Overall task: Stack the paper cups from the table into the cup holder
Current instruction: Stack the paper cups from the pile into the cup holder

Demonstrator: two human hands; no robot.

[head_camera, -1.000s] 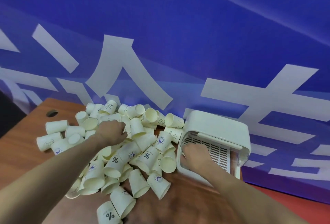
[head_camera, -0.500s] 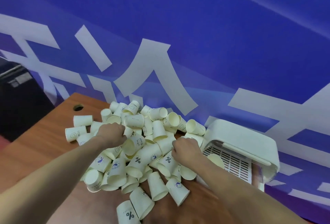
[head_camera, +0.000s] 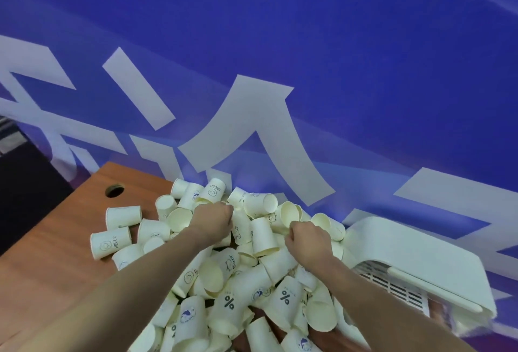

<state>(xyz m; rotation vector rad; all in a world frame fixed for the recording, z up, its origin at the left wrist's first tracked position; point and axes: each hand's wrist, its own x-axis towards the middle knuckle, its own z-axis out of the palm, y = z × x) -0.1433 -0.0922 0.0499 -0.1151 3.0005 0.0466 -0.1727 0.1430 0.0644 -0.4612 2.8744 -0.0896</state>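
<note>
The scene is lit evenly and brightly, with only soft shadows cast among the paper cups (head_camera: 260,236) and onto the tabletop (head_camera: 50,242). Slight motion blur is seen throughout. Straight lines on the blue banner (head_camera: 308,43) are bent by wide-angle distortion toward the edges.

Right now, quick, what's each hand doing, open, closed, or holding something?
Left hand: fingers curled down into the cup pile; what it holds cannot be told.
Right hand: the same, fingers curled and hidden.
</note>
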